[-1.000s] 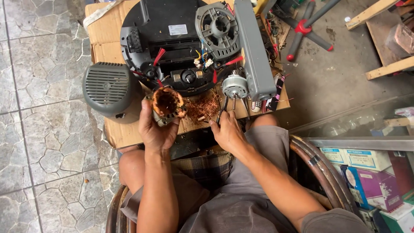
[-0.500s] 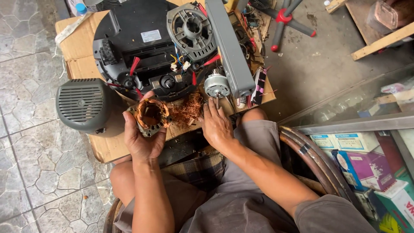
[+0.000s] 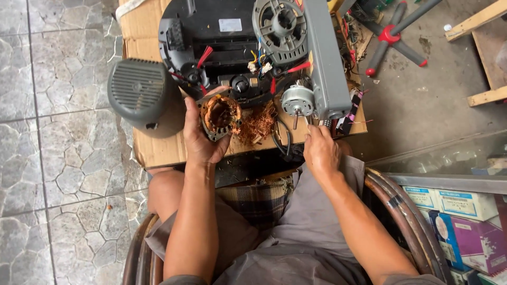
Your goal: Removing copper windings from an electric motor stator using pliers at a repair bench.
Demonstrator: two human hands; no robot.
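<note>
My left hand [image 3: 200, 138] grips a motor stator [image 3: 219, 117], a dark metal ring filled with copper windings, and holds it up over the cardboard sheet [image 3: 153, 153]. A tangle of loose copper wire [image 3: 259, 123] lies just right of the stator. My right hand [image 3: 320, 149] rests at the cardboard's near edge, fingers curled down beside black cables [image 3: 282, 141], below a small grey motor with a shaft [image 3: 297, 101]. Whether it grasps anything is hidden.
A black fan base with coloured wires [image 3: 227, 47], a grey motor housing [image 3: 282, 24] and a grey upright column [image 3: 325, 58] lie on the cardboard. A grey vented cover [image 3: 140, 95] sits at left. A red-hubbed stand [image 3: 391, 34] lies on the floor; boxes [image 3: 454, 211] at right.
My right hand has moved right, away from the copper wire, to the cardboard's edge by the small motor. My left hand keeps the stator. The camera view has shifted.
</note>
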